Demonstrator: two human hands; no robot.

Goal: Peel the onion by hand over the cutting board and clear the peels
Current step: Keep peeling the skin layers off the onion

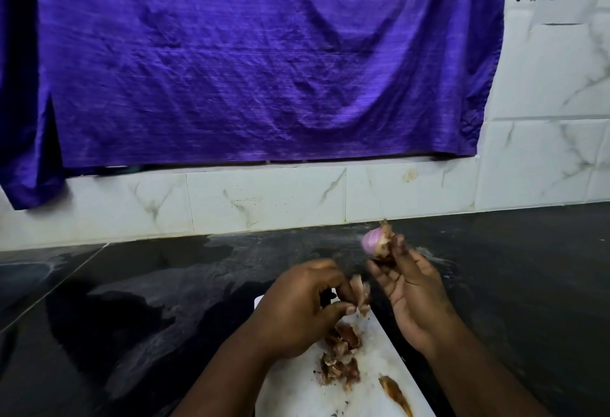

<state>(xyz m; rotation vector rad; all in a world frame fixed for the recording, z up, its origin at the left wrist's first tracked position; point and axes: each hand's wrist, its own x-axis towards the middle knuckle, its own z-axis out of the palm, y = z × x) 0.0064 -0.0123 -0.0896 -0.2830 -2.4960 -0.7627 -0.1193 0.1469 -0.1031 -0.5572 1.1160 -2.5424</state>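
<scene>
A small purple onion (373, 241) with brown skin still clinging to one side is held up at the fingertips of my right hand (409, 288), above and beyond the board's far right corner. My left hand (297, 307) hovers over the white cutting board (379, 383) and pinches a torn piece of dry peel (359, 289) between thumb and fingers. A heap of brown peels (341, 354) lies on the board below that hand, and one long strip of peel (394, 395) lies nearer the board's front right edge.
The board sits on a dark glossy stone counter (132, 317) that stretches left and right. Behind it rises a white marble-tiled wall (264, 198), with a large purple cloth (247, 60) hanging over the upper part.
</scene>
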